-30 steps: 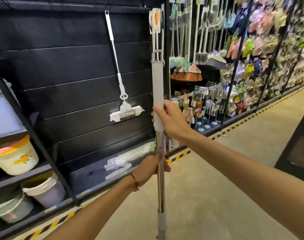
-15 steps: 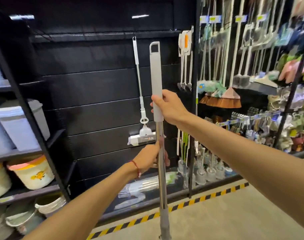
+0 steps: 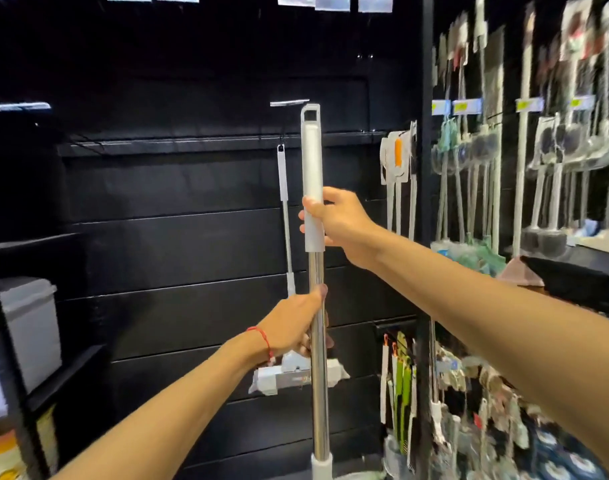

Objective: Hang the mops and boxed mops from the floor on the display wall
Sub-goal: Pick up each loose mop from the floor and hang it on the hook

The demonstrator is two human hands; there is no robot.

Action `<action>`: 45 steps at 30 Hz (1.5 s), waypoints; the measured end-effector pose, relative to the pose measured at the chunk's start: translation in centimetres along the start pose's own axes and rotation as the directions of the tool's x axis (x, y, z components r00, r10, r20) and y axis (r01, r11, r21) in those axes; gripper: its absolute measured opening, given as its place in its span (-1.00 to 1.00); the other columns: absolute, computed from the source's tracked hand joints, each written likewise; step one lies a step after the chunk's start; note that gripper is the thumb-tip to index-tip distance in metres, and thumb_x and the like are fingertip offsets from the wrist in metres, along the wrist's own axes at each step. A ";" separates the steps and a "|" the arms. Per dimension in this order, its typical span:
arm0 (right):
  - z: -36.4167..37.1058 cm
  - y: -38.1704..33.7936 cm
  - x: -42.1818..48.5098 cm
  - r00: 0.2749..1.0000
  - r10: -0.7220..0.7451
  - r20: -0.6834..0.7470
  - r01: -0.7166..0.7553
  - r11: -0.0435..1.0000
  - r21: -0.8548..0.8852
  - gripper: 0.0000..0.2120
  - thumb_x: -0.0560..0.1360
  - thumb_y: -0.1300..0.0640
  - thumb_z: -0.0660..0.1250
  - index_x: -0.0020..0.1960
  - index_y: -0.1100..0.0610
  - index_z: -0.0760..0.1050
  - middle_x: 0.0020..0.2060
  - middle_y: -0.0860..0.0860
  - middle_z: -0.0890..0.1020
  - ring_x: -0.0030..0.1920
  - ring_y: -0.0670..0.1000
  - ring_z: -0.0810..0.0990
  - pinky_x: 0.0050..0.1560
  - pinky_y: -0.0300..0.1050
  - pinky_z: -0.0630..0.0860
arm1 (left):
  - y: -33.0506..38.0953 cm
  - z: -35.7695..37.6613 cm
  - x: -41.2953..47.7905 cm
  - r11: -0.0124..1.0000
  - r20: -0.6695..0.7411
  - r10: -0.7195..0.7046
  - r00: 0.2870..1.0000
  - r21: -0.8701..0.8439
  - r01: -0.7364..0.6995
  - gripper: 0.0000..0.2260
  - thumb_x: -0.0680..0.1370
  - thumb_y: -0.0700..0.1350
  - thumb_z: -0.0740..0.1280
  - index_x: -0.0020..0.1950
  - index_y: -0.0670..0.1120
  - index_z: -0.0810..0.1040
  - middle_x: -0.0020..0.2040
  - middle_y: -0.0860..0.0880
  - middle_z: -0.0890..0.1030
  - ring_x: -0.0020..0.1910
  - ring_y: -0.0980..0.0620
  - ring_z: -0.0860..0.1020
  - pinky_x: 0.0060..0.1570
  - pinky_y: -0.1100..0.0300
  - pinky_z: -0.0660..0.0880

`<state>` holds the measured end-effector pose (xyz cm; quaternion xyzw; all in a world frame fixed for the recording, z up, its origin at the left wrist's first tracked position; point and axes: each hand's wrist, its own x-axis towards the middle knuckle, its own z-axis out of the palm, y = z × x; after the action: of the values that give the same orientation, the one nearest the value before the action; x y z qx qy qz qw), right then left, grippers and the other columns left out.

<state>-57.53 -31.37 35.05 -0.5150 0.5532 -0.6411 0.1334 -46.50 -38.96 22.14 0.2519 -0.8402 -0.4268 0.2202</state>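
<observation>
Head view (only feed).

Mop (image 3: pixel 316 268) stands upright at centre frame, in front of the black display wall (image 3: pixel 192 244). Not yet hung. Its head is below the frame edge, so I cannot tell whether it is off the floor.

Right hand (image 3: pixel 342 225): fingers wrapped round the lower end of the grey grip sleeve (image 3: pixel 312 168). A high hold, which I judge is for steering the top.

Left hand (image 3: pixel 291 325): curled round the bare steel shaft lower down, red cord (image 3: pixel 261 336) at the wrist. I judge this low hold carries the weight. Two spaced grips stop a long pole swinging.

Hanging loop (image 3: pixel 311 114) at the pole's top is above both hands and uncovered, presumably so a hook can pass through.

Hung mop (image 3: pixel 284 216) is just left of the held pole. It hangs from the rail (image 3: pixel 199 145), head down, partly hidden behind the left hand. The rail looks bare on either side of it.

Judgement: the target is a spot beside the hung mop. The risk is knocking that one off while aiming the loop.

Edges: brushes (image 3: pixel 524 188) in the right bay are blurred. A grey bin (image 3: pixel 29 327) sits on a shelf at left.
</observation>
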 end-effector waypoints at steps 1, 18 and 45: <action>-0.1 0.4 1.7 1.000 -0.007 -0.002 0.007 1.000 0.006 -0.81 0.67 0.06 0.32 0.25 0.07 0.45 -0.01 0.00 0.60 0.01 0.06 0.67 -0.24 -0.23 0.57 | 0.2 -0.6 1.5 1.000 0.005 -0.006 1.000 0.004 0.006 -0.40 0.65 0.34 -0.01 -0.10 -0.16 0.49 -0.03 -0.33 0.70 -0.15 -0.13 0.75 -0.20 0.14 0.62; -0.4 9.2 29.0 0.977 -0.139 0.164 0.139 0.990 0.011 -0.67 0.64 0.00 0.36 0.32 0.16 0.50 0.03 0.12 0.68 -0.02 0.11 0.74 0.07 0.14 0.71 | -0.9 -8.8 25.9 0.993 -0.146 -0.072 0.987 0.083 0.085 -0.38 0.69 0.29 -0.06 -0.09 -0.14 0.58 0.01 -0.31 0.72 -0.05 -0.14 0.74 0.09 0.05 0.68; 5.2 15.8 45.0 0.986 -0.130 0.100 0.138 0.988 -0.073 -0.63 0.64 -0.02 0.36 0.36 0.16 0.53 0.20 0.13 0.64 0.14 0.20 0.68 0.14 0.17 0.68 | -7.2 -17.9 41.5 0.992 -0.089 -0.109 0.990 0.046 0.114 -0.38 0.69 0.28 -0.09 -0.01 -0.14 0.58 0.02 -0.26 0.74 -0.12 -0.01 0.74 -0.04 0.17 0.64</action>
<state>-79.15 -73.28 44.04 -0.5860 0.5355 -0.6006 0.0955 -66.59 -78.85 32.23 0.3222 -0.8250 -0.4057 0.2257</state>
